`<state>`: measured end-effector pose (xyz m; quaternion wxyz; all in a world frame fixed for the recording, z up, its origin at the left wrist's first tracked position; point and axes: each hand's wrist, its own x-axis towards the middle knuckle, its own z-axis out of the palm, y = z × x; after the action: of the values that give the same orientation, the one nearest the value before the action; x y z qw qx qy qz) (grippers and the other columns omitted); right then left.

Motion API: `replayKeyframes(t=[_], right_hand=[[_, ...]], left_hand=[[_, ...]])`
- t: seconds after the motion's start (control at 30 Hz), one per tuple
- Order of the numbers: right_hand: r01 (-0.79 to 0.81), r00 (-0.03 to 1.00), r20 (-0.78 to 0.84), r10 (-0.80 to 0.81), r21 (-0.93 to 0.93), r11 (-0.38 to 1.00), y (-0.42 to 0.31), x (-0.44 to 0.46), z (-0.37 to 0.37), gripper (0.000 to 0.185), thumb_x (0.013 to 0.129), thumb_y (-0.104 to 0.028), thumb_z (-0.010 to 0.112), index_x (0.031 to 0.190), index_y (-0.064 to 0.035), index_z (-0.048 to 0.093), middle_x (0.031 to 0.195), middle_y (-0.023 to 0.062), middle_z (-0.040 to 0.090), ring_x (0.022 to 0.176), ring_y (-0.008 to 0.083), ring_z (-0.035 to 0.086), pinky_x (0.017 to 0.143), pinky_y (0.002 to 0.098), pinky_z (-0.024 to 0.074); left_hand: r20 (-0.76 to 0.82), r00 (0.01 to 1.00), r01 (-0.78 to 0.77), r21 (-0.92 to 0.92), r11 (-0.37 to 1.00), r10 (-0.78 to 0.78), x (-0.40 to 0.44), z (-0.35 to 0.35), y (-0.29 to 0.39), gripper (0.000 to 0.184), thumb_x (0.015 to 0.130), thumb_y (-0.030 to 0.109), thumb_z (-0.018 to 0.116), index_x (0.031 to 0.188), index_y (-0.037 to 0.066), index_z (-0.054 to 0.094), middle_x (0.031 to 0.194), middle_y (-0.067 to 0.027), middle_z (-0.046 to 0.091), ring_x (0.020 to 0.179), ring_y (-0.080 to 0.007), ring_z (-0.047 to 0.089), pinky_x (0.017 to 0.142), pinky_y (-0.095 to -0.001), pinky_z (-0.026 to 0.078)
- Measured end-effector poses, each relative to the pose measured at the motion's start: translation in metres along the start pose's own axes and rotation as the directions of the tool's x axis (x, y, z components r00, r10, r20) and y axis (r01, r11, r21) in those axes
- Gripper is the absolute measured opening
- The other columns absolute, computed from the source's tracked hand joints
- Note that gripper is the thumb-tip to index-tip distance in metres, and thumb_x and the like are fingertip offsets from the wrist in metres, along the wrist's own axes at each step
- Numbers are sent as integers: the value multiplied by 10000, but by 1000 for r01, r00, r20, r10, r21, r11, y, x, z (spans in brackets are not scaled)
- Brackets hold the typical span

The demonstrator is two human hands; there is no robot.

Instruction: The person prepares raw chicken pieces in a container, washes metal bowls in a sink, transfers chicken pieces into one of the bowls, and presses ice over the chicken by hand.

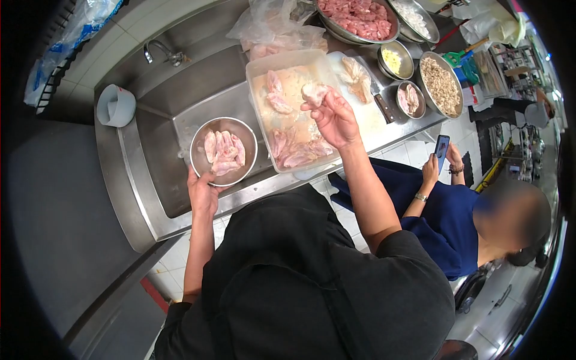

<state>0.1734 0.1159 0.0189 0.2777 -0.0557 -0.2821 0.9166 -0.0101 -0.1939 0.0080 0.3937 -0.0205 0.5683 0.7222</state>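
My left hand (203, 191) grips the near-left rim of a round metal bowl (252, 157) over the sink. Several raw chicken pieces (225, 152) lie in that bowl. Raised above a large white plastic tub (259, 114), my right hand (337, 122) pinches one pale raw chicken piece (314, 93) in its fingertips. More raw pieces (300, 151) rest along the tub's near side, and another few (276, 95) lie at its left in cloudy liquid.
Right of the tub are a board with raw meat (357, 79), a knife (384, 109) and several bowls of food, including minced meat (440, 86). A faucet (163, 53) rises behind the sink. Another person (441, 222) stands at the right, holding a phone (441, 151).
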Motion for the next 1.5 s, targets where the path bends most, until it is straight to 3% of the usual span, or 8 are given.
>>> replayKeyframes(t=[0.23, 0.7, 0.8, 0.87, 0.9, 1.13, 1.23, 1.5], right_hand=[[-40, 974, -222, 42, 16, 999, 10, -2, -1, 239, 1003, -156, 603, 1173, 12, 622, 1098, 219, 697, 971, 346, 717, 725, 326, 598], [-66, 997, -65, 52, -233, 970, 20, 9, 35, 306, 1034, -190, 552, 1241, 32, 589, 1096, 228, 693, 883, 321, 730, 655, 347, 598], [-156, 985, -14, 170, -483, 862, 40, 19, 67, 322, 1010, -213, 608, 1244, 7, 618, 1113, 197, 704, 879, 297, 723, 704, 371, 587], [176, 984, 179, 23, -979, 103, 59, 19, 81, 343, 993, -226, 629, 1248, 4, 631, 1102, 184, 708, 876, 268, 717, 766, 373, 575], [120, 992, 125, 21, -978, 168, 59, 18, 94, 320, 953, -206, 653, 1158, 40, 651, 1027, 246, 703, 872, 358, 709, 790, 417, 550], [47, 965, 83, 248, -988, 148, 40, 18, 90, 233, 943, -127, 625, 1141, -17, 678, 1031, 217, 709, 901, 375, 697, 809, 425, 548], [216, 935, 246, 256, -966, 140, 48, 14, 96, 228, 920, -84, 618, 1129, -14, 677, 1019, 210, 710, 935, 385, 689, 829, 428, 544], [277, 939, 240, 246, -953, -125, 113, 12, 98, 329, 862, -39, 637, 1190, -10, 614, 1074, 229, 648, 1037, 434, 634, 838, 485, 530]], left_hand=[[5, 1000, 5, -7, 1000, -5, -1, -2, -2, 661, 799, -79, 430, 1446, 41, 371, 1379, -227, 529, 1132, -413, 650, 764, -573, 649], [-7, 1000, -9, 0, 1000, 9, -1, 0, -7, 660, 806, -78, 464, 1446, 68, 397, 1333, -205, 576, 1115, -376, 664, 779, -560, 643], [26, 1000, -12, 21, 1000, 11, 1, 1, -8, 670, 802, -84, 460, 1447, 88, 401, 1294, -187, 591, 1076, -357, 677, 750, -535, 654], [32, 999, -13, 1, 1000, 13, 2, 3, -8, 682, 799, -86, 462, 1454, 94, 397, 1278, -179, 595, 1045, -342, 685, 718, -513, 659], [47, 999, -7, -22, 1000, 8, 3, 4, -8, 694, 797, -88, 464, 1460, 101, 393, 1261, -172, 599, 1013, -328, 694, 686, -492, 664], [0, 1000, -26, -15, 1000, 26, -3, -5, -9, 684, 794, -98, 465, 1451, 86, 411, 1231, -149, 615, 968, -269, 703, 656, -427, 664], [19, 999, -31, -30, 999, 32, -4, -7, -8, 655, 810, -103, 479, 1439, 72, 431, 1232, -133, 623, 984, -254, 699, 669, -406, 663], [24, 998, -51, 20, 999, 50, -6, 0, -8, 503, 945, -45, 521, 1432, 71, 475, 1279, -110, 628, 1067, -190, 664, 843, -355, 605]])
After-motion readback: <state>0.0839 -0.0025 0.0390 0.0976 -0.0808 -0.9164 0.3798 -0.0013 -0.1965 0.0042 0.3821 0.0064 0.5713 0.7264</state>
